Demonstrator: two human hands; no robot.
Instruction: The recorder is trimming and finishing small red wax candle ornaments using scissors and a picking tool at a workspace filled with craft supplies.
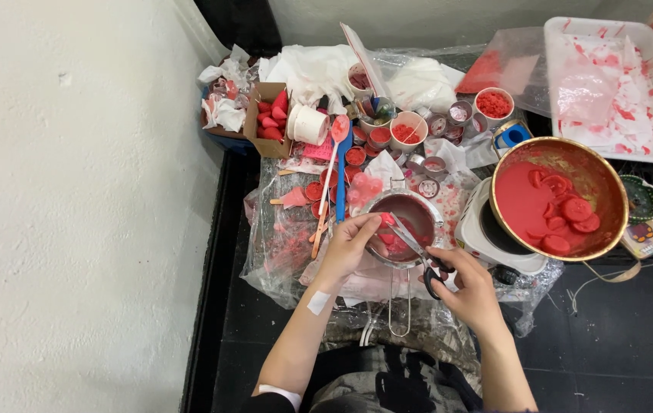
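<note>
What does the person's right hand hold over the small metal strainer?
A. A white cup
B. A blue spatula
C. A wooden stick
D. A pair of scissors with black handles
D: the right hand grips black-handled scissors, their blades reaching over the small metal strainer, where the left hand pinches a red piece; the blue spatula lies untouched on the plastic sheet.
</note>
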